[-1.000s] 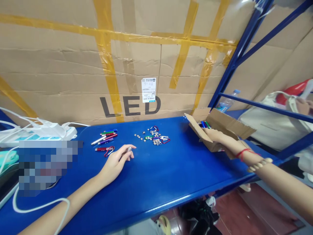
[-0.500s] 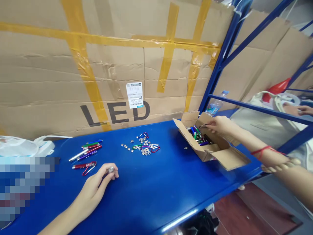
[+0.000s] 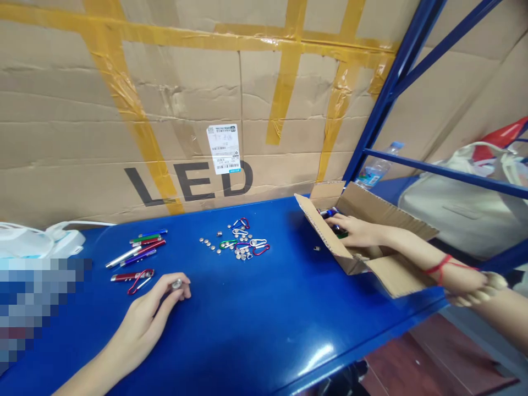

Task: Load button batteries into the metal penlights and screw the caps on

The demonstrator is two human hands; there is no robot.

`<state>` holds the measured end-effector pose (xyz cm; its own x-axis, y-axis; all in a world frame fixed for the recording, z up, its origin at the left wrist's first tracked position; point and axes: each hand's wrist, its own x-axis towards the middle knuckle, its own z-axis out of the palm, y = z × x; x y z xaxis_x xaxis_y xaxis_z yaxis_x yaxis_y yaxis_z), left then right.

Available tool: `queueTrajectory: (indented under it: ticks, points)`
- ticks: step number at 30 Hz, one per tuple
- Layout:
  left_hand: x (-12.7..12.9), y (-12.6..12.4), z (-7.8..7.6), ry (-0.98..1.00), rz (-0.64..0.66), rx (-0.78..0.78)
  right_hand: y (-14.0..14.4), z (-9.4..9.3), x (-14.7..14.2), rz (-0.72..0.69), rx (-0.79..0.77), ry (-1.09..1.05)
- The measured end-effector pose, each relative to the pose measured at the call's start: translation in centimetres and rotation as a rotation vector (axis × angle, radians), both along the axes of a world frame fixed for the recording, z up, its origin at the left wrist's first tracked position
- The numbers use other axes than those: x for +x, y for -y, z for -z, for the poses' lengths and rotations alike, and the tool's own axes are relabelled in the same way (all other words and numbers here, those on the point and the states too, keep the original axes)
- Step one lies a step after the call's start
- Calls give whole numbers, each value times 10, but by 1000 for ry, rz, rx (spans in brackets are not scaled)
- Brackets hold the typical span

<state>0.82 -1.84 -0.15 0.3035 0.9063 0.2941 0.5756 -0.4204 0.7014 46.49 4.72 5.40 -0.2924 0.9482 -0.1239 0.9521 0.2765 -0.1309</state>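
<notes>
Left hand point(image 3: 142, 319) resting on the blue tabletop point(image 3: 256, 324), fingertips pinching a small silver cap point(image 3: 177, 284), steadied there beside pen lights point(image 3: 136, 250). Right hand point(image 3: 355, 231) dipped into the cardboard box point(image 3: 371, 264), fingers curled among more lights; grip unclear.

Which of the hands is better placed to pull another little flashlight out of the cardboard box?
Right. The right hand is already inside the cardboard box among the flashlights. The left hand rests far off, pinching a small silver part.
</notes>
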Motion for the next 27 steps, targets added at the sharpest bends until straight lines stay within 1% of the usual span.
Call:
queueTrajectory:
  ticks: [2, 3, 5, 7, 10, 13, 15, 17, 21, 22, 23, 25, 27]
  points:
    - [3, 2, -2, 20, -21, 3, -1, 4, -5, 60, -31, 92]
    - [3, 2, -3, 19, -7, 0, -2, 3, -6, 102, -45, 160]
    - [3, 2, -3, 14, 28, -6, -3, -4, -4, 215, -9, 306]
    - [2, 0, -3, 18, 46, -4, -4, -16, 0, 292, 54, 392]
    - [0, -1, -2, 39, 56, 16, -4, -33, 6, 345, 69, 379]
    - [-2, -3, 0, 56, 63, 20, -4, -43, 8, 380, 45, 331]
    - [-6, -4, 1, 66, 55, 16, -4, -43, 8, 379, 53, 332]
    - [-10, -6, 3, 50, 64, 6, -2, -39, 8, 339, 107, 344]
    - [-18, -11, 8, -32, 63, -8, 2, -29, 2, 196, 378, 389]
    - [-19, -11, 8, -53, 51, -18, 3, -28, 0, 173, 412, 376]
    - [-19, -11, 9, -71, 41, -26, 4, -27, -3, 153, 388, 344]
    - [-18, -10, 9, -89, 1, -35, 4, -27, -8, 143, 222, 254]
    - [-13, -7, 6, -94, -81, -52, 2, -26, -10, 109, 63, 179]
